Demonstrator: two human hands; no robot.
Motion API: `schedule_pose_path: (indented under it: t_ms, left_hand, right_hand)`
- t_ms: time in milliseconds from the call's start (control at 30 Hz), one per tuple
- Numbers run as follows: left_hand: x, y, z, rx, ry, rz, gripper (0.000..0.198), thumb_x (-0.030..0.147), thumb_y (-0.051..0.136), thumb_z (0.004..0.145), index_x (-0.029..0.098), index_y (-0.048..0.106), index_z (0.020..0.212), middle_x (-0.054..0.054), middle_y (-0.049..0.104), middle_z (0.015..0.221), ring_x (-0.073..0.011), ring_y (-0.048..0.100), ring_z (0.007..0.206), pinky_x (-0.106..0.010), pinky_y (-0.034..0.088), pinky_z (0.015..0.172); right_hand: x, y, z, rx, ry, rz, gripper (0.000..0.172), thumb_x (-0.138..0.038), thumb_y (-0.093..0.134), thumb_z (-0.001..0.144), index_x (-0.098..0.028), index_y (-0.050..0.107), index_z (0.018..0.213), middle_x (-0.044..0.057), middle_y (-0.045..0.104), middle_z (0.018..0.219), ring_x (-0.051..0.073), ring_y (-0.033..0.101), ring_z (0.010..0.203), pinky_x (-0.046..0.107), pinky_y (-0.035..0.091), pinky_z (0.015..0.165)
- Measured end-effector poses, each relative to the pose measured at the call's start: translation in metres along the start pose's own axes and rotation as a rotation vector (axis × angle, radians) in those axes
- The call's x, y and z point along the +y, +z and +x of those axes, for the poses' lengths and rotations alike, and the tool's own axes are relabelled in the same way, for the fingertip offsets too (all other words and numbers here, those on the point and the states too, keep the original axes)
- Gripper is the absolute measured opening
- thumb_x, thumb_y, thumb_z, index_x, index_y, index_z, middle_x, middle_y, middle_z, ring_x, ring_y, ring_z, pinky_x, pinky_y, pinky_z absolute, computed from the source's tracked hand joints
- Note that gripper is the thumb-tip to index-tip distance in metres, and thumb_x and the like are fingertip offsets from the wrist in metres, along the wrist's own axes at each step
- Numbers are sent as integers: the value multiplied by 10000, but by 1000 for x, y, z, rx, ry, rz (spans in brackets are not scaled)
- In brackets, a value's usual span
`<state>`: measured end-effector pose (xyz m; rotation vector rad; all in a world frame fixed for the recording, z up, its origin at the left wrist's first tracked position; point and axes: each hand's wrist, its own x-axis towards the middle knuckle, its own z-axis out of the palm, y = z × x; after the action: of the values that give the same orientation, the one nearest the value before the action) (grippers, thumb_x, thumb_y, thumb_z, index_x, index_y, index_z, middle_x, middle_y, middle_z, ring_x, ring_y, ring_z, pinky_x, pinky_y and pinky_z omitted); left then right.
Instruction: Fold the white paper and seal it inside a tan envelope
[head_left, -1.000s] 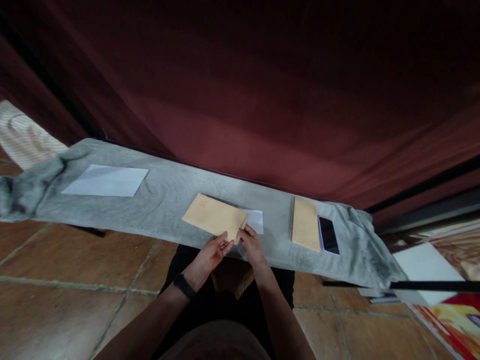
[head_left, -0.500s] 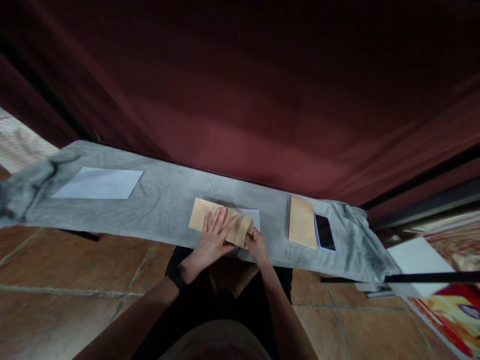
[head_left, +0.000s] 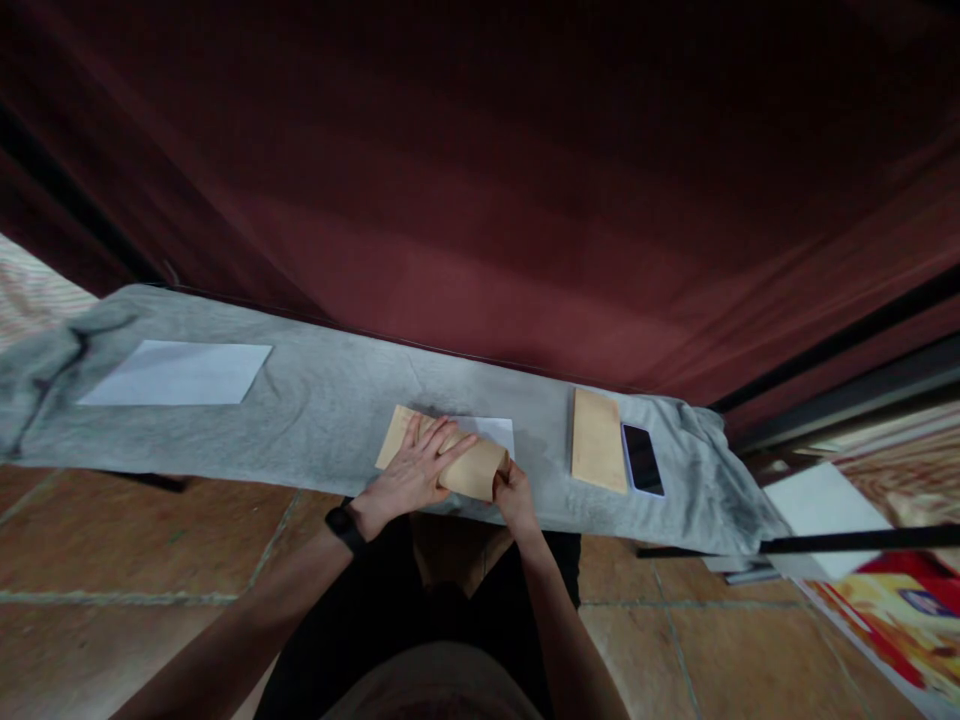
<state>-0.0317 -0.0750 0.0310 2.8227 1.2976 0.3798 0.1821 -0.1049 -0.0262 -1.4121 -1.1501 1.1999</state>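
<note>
A brown paper envelope (head_left: 476, 468) lies slantwise near the front edge of the cloth, its right part bulging up. My left hand (head_left: 412, 475) spans its middle, fingers spread over the top and thumb at the near edge, holding it. At the right end, my right hand (head_left: 514, 493) is closed on the envelope's edge, with its fingertips partly hidden. Behind the envelope, a white sheet of paper (head_left: 496, 430) shows in part; whether any of it is inside cannot be told.
Grey cloth (head_left: 330, 400) covers the narrow table. White paper (head_left: 180, 372) lies at its left. To the right are another brown envelope (head_left: 598, 440) and a phone (head_left: 643, 460). A dark red curtain (head_left: 450, 250) hangs behind. A black bar (head_left: 855, 540) crosses the lower right.
The envelope's right part has become more rounded and raised. My left hand has shifted slightly left and down, its thumb now at the near edge. My right hand stays at the right end.
</note>
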Motion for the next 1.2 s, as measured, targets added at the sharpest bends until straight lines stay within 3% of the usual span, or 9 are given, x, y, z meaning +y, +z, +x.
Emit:
schedule_pose_path:
  t_ms: [67, 133, 300, 367, 567, 800, 1067, 1200]
  left_hand:
    - [-2, 0, 1, -1, 13, -5, 899, 395, 726, 778, 272, 328, 1574, -154, 410, 1561, -362, 287, 1491, -611, 7, 1223]
    - [-4, -1, 1, -7, 28, -2, 907, 396, 720, 776, 259, 318, 1578, -160, 426, 1544, -357, 326, 1468, -602, 14, 1225]
    - [-7, 0, 6, -49, 37, -28, 941, 421, 707, 776, 261, 266, 1592, -159, 381, 1580, -350, 308, 1475, -579, 29, 1225]
    - [-8, 0, 9, -78, 52, -55, 958, 411, 713, 768, 264, 252, 1595, -153, 432, 1539, -346, 356, 1443, -573, 34, 1223]
    - [-15, -6, 11, -99, 131, -109, 941, 336, 709, 765, 285, 261, 1590, -126, 495, 1461, -346, 396, 1400, -563, 75, 1218]
    - [-18, -9, 1, -71, 107, -57, 904, 290, 694, 782, 311, 276, 1584, -122, 486, 1465, -353, 384, 1404, -576, 96, 1207]
    - [-19, -9, 0, -78, 102, -110, 891, 259, 692, 784, 309, 292, 1579, -134, 463, 1508, -358, 380, 1410, -591, 77, 1200]
    - [-26, -6, -1, -97, 96, -96, 920, 287, 712, 771, 292, 282, 1585, -155, 426, 1541, -370, 361, 1422, -561, 103, 1199]
  right_hand:
    - [4, 1, 0, 5, 44, -1, 439, -301, 497, 776, -193, 644, 1175, 53, 743, 913, 212, 674, 653, 288, 537, 452]
    - [6, 0, 1, 25, 33, -47, 422, -306, 482, 782, -184, 641, 1154, 64, 738, 908, 222, 684, 687, 298, 550, 474]
    - [7, -11, 3, 136, -125, -210, 334, -298, 495, 805, -208, 644, 1090, 74, 747, 983, 223, 705, 887, 349, 579, 812]
    - [10, -15, 3, 142, -154, -196, 338, -277, 493, 792, -215, 647, 1086, 67, 748, 1024, 214, 700, 925, 344, 561, 852]
    - [22, -16, 0, 95, -112, -247, 208, -257, 473, 719, -216, 647, 826, 12, 712, 761, 186, 655, 722, 283, 530, 694]
    - [12, -6, -3, 84, -126, -315, 316, -272, 481, 784, -200, 669, 1028, 62, 751, 928, 209, 681, 841, 293, 514, 736]
    - [18, -7, -2, 72, -99, -377, 242, -298, 472, 803, -203, 673, 897, 37, 721, 793, 191, 641, 683, 276, 494, 628]
    - [17, 0, 3, 82, -116, -399, 212, -284, 484, 800, -213, 671, 870, 28, 719, 783, 191, 645, 718, 273, 492, 660]
